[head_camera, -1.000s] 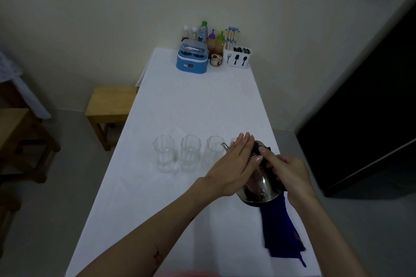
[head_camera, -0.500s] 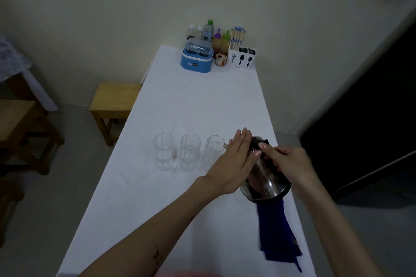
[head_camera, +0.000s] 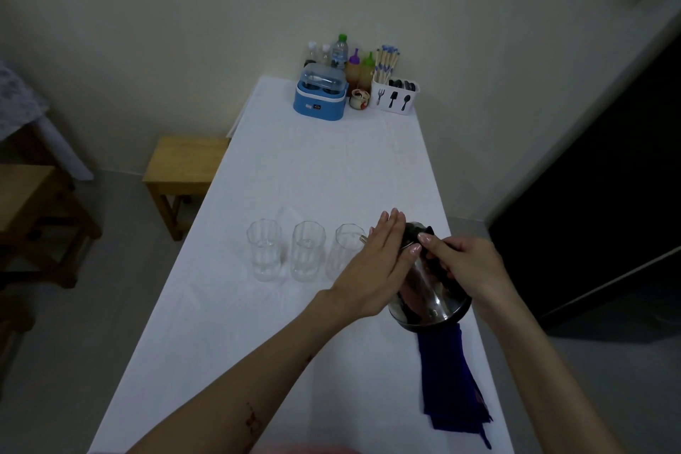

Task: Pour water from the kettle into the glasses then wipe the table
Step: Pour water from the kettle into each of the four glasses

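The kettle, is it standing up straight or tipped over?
Tipped. The kettle leans spout-first toward the glasses, its base lifted above the blue cloth.

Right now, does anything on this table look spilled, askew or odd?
No spill shows on the table. The kettle is tipped toward the glasses, as pouring needs. The blue cloth lies rumpled near the right edge. Nothing else stands out.

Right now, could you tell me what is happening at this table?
A person is tipping a steel kettle toward a row of glasses on the white table. The right hand grips the kettle's handle while the left hand lies flat against its side. The spout sits at the glass nearest the kettle. A folded blue cloth lies beside the kettle, untouched, so wiping has not begun.
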A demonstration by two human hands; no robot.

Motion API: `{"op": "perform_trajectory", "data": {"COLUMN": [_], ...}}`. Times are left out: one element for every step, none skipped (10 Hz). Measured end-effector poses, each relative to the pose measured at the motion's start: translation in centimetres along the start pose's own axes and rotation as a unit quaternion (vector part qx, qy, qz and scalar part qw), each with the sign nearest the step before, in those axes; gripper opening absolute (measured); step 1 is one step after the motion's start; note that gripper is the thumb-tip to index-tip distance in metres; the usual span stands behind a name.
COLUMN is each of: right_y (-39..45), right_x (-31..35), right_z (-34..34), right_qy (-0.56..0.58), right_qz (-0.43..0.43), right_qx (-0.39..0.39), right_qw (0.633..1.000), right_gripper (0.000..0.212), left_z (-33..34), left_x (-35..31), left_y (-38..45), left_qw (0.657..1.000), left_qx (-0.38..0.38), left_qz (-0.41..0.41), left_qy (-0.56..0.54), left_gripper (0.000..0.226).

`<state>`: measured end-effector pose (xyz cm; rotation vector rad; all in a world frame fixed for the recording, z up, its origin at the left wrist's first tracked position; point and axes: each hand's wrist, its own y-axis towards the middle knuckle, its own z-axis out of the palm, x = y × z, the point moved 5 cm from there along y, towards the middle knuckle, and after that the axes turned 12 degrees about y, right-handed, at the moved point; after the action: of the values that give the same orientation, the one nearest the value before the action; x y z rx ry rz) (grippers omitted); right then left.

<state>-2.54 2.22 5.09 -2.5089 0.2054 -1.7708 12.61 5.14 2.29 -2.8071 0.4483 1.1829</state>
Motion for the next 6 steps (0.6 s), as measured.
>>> {"op": "perform_trajectory", "data": {"right_y": [0.10,0.12,0.14,0.11,0.11,0.09], "right_x": [-0.03,0.04,0.16,0.18,0.23,0.32], "right_z": [0.13,0.26,0.28,0.29,0.31,0.39], "right_qy": [0.006,0.001,-0.003,-0.001,0.002,-0.001], "right_qz": [0.004,0.006,0.005,0.005,0.007,0.007], "right_qx": [0.002,0.002,-0.004,-0.004,-0.005,-0.005], "right_qw": [1.000,1.000,1.000,1.000,1.000,1.000], "right_gripper": [0.043,0.043,0.042,0.042,0.043,0.041], "left_z": [-0.08,-0.18,-0.20,-0.20,-0.22,-0.22], "left_x": [0.10,0.17,0.23,0.31,0.33,0.44], "left_y": [0.01,0.00,0.04,0.11,0.16,0.14], "left_qw": [1.000,1.000,1.000,1.000,1.000,1.000], "left_qx": [-0.001,0.000,0.000,0.001,0.002,0.005], "left_qz": [0.000,-0.001,-0.001,-0.003,-0.002,-0.001], "left_qy": [-0.006,-0.009,-0.009,-0.008,-0.008,-0.011], "left_gripper": [0.063,0.063,0.064,0.064,0.063,0.063]}}
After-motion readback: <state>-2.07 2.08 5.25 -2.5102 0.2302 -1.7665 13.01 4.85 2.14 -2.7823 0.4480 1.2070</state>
